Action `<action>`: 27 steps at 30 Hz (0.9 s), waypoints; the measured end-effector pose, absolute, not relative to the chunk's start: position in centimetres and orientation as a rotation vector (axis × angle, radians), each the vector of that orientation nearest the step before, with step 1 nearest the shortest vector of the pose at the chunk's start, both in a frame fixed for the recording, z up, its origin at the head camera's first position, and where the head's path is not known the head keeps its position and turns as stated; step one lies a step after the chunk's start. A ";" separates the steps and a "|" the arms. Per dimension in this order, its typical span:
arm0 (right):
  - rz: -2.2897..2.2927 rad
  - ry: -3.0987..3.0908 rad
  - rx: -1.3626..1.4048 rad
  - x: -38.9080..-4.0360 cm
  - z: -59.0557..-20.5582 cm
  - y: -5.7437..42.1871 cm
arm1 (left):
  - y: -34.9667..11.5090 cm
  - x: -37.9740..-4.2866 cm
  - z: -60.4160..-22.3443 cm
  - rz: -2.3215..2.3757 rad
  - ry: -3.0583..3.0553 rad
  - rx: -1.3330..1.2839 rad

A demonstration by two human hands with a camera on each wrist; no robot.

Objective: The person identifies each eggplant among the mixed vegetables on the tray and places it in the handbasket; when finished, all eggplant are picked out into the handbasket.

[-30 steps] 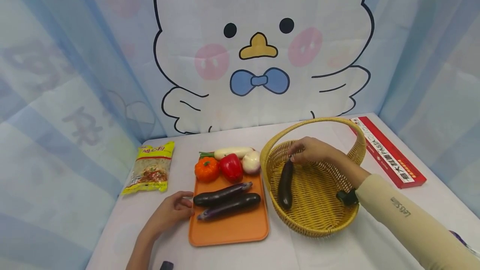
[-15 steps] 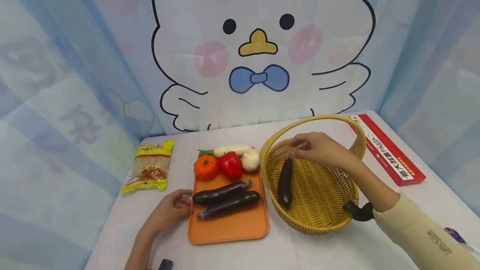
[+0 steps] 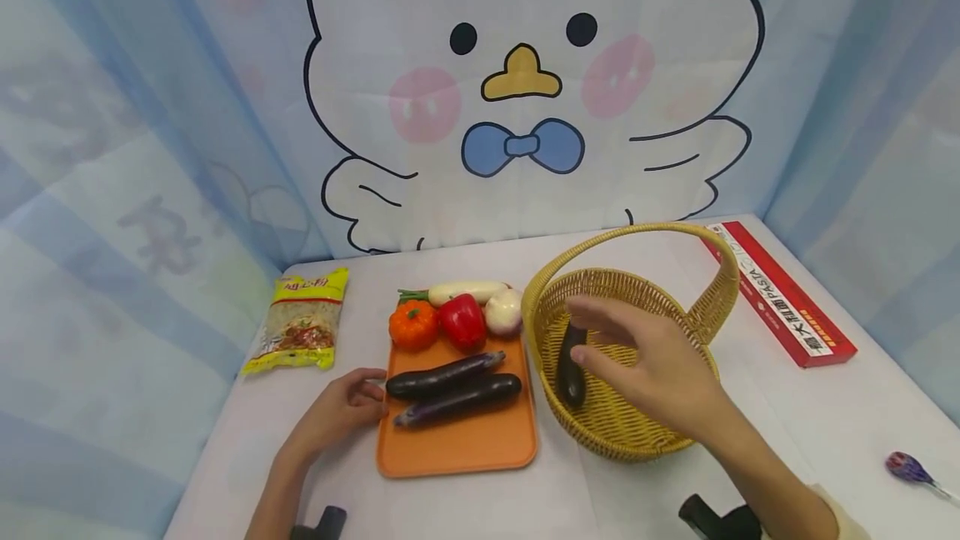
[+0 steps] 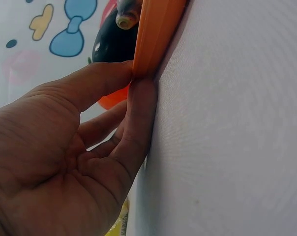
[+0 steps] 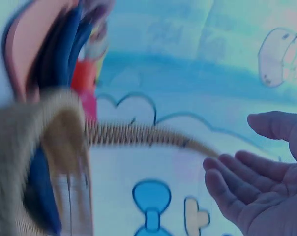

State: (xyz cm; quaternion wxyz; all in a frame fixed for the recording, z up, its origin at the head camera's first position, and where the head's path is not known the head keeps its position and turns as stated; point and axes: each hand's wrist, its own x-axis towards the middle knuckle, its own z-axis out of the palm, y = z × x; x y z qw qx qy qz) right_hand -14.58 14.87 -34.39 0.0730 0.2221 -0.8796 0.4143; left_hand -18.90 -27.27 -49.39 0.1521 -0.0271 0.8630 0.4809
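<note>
In the head view my left hand (image 3: pixel 343 408) is at the left edge of an orange tray (image 3: pixel 465 452). Close up in the left wrist view, thumb and fingers pinch the tray's rim (image 4: pixel 156 34). Two dark eggplants lie side by side on the tray, an upper eggplant (image 3: pixel 442 377) and a lower eggplant (image 3: pixel 463 402). My right hand (image 3: pixel 660 365) hovers over a wicker basket (image 3: pixel 630 444), fingers extended and holding nothing. Inside the basket, at its left, lies another eggplant (image 3: pixel 572 377), partly hidden by that hand. The right wrist view is blurred but shows the hand (image 5: pixel 261 187) empty.
On the tray's far part sit an orange pumpkin (image 3: pixel 413 325), a red bell pepper (image 3: pixel 462 322), a white radish (image 3: pixel 465 292) and an onion (image 3: pixel 504 312). A yellow noodle bag (image 3: pixel 303 319) lies left, a red pasta box (image 3: pixel 787 294) right, a lollipop (image 3: pixel 907 467) near right. The basket's handle (image 3: pixel 637 229) arches up.
My right hand has let go of the eggplant in the basket and drawn back toward me, its fingers spreading. The left hand stays at the tray's edge.
</note>
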 end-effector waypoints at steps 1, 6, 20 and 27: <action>1.250 -2.639 0.675 -14.1 -34.6 14.4 | -27.3 -18.9 -49.4 1.382 2.477 -0.075; 1.249 -2.660 0.745 -12.2 -36.1 11.7 | -27.4 -18.7 -49.4 1.389 2.470 -0.070; 1.298 -2.877 0.771 -10.5 -40.1 7.1 | -27.2 -18.8 -49.3 1.399 2.471 -0.044; 1.233 -2.886 0.785 -11.1 -41.2 6.1 | -27.2 -19.0 -49.6 1.399 2.475 -0.061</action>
